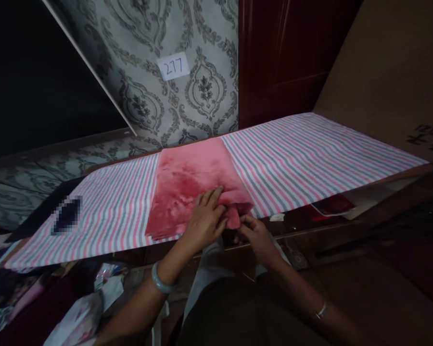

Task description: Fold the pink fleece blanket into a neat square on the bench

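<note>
While my left hand (205, 216) lies flat on the pink fleece cloth (191, 185), my right hand (254, 233) pinches its near corner; mid-fold, next likely needs edges aligned on the striped sheet (310, 154).

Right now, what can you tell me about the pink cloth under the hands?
The pink cloth looks like soft, plush fabric with a slight sheen, darker red in its middle. It lies flat in a folded, roughly rectangular shape across the striped sheet, reaching from the far edge to the near one. The left hand rests palm down on its near right part. The right hand pinches the near right corner, which is bunched up at the table edge.
</note>
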The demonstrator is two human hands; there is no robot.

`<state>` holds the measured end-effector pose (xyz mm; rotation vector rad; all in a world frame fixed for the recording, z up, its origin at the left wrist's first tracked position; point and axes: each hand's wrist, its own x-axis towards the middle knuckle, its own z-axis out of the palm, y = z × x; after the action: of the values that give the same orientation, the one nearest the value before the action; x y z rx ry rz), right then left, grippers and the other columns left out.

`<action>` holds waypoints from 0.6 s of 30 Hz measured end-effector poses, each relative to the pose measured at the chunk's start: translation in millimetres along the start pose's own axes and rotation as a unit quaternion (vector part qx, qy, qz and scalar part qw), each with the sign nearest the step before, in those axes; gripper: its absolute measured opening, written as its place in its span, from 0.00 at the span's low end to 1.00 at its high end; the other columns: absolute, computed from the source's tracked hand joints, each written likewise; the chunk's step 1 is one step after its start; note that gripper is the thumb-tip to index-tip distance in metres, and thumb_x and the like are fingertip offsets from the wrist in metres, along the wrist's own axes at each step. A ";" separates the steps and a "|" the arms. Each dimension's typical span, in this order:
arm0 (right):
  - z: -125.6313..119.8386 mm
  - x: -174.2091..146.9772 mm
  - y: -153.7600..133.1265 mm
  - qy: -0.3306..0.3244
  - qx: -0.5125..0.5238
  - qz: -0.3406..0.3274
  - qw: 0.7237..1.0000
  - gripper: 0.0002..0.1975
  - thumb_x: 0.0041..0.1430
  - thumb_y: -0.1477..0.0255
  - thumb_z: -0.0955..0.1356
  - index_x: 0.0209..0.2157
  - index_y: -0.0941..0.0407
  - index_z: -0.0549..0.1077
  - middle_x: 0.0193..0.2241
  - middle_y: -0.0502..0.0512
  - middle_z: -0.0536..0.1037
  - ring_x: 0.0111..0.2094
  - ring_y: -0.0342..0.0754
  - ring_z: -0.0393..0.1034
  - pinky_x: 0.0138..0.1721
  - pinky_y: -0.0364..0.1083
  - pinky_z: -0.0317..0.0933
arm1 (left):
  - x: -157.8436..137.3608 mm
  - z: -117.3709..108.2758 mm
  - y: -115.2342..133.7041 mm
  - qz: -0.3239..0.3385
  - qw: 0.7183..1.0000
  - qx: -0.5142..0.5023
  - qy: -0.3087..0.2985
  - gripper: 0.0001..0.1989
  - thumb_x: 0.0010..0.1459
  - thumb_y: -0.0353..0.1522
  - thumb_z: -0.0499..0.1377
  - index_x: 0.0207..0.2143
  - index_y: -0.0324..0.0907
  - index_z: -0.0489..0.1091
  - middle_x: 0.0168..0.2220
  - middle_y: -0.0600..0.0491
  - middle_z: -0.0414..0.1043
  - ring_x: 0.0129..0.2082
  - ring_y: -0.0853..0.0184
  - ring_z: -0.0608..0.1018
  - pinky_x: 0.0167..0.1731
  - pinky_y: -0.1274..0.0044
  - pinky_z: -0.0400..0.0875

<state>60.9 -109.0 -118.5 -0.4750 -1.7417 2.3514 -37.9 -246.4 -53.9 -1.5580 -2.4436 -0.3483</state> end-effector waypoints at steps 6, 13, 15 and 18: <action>3.1 -1.1 -1.0 0.008 0.096 0.030 0.995 0.24 0.45 0.49 0.72 0.30 0.55 0.68 0.20 0.48 0.72 0.19 0.44 0.68 0.19 0.41 0.59 | 1.1 1.7 1.8 -0.016 1.000 0.003 0.000 0.09 0.59 0.31 0.58 0.42 0.41 0.73 0.69 0.41 0.53 0.65 0.46 0.61 0.59 0.50 0.60; 12.7 4.9 -1.6 0.024 0.058 0.041 0.997 0.28 0.37 0.50 0.76 0.31 0.57 0.70 0.21 0.47 0.71 0.17 0.41 0.63 0.18 0.41 0.59 | -3.3 -0.4 0.6 -0.009 1.000 -0.012 -0.004 0.09 0.58 0.31 0.59 0.42 0.41 0.73 0.68 0.41 0.55 0.65 0.47 0.62 0.60 0.51 0.61; 13.7 8.8 1.2 0.026 0.043 0.025 0.998 0.26 0.38 0.50 0.75 0.29 0.56 0.71 0.21 0.48 0.72 0.17 0.41 0.62 0.19 0.42 0.59 | -7.4 -7.2 -1.7 -0.003 0.999 -0.048 -0.001 0.07 0.58 0.32 0.59 0.40 0.43 0.73 0.68 0.44 0.57 0.65 0.50 0.62 0.61 0.53 0.60; 13.0 14.4 6.6 0.018 0.024 -0.013 0.999 0.21 0.42 0.52 0.74 0.30 0.55 0.73 0.20 0.49 0.72 0.20 0.45 0.64 0.21 0.44 0.60 | -6.3 -25.1 -10.3 0.005 0.991 -0.136 -0.009 0.04 0.60 0.33 0.59 0.35 0.45 0.74 0.63 0.46 0.66 0.61 0.55 0.69 0.59 0.59 0.66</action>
<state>43.2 -117.9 -123.5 -0.4817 -1.6619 2.3458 -43.2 -263.9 -32.9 -1.6827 -2.4834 -0.6941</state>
